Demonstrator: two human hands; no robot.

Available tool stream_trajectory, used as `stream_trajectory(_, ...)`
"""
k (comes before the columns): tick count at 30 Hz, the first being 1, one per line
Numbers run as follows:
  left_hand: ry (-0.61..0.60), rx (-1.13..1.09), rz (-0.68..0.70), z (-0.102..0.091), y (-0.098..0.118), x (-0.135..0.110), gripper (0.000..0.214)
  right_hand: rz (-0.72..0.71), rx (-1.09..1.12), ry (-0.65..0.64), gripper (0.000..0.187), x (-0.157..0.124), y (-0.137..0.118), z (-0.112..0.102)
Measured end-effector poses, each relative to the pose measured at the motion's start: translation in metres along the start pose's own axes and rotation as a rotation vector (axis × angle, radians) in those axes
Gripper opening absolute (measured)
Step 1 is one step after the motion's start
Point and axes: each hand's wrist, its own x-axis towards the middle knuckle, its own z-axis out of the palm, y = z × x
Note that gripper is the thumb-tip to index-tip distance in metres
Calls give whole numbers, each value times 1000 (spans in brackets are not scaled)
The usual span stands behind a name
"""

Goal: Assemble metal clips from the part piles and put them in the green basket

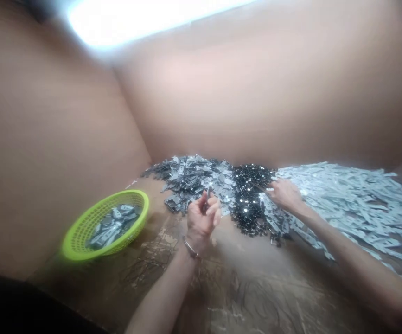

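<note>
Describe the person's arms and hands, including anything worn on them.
The left hand and right hand wear no gloves. The left forearm and right forearm are bare, with no sleeves. A thin metal bracelet circles the left wrist; nothing shows on the right wrist.

This looks like a small workshop or piecework corner, though the warped view makes it hard to be sure. Heaps of stamped metal parts (190, 178) cover a scarred brown bench (242, 297), walled by cardboard sheets (256, 83), with a green plastic basket (105, 225) of parts at its edge.
</note>
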Motion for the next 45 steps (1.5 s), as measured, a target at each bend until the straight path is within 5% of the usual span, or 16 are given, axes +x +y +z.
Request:
stream_trajectory(6,-25,-7,26,-2,5,-6,18,-3,-24,-65,24,6,1,15)
stream_trajectory(14,-79,-30,-17,-6,0,-8,14,70,84,-126,14,15,1,9)
stream_trajectory(20,-73,319,-226,-24,3,-7,13,187,227,-141,31,5,7,-7)
stream_trajectory(24,-81,586,-305,-37,7,-2,14,142,743,-207,34,-24,9,-33)
stream_trajectory(27,-95,688,-298,-41,6,1,15,45,1203,-383,29,-52,3,-46)
stream_trajectory(31,-113,748,-268,-41,1,2,17,-5,1534,-621,20,-81,-8,-43)
stream_trajectory(36,-131,779,-279,-40,-6,4,17,-2,1700,-787,18,-99,-20,-24)
stream_trajectory(45,-122,814,-284,-43,-10,6,17,-82,1586,-718,16,-110,-30,-18)
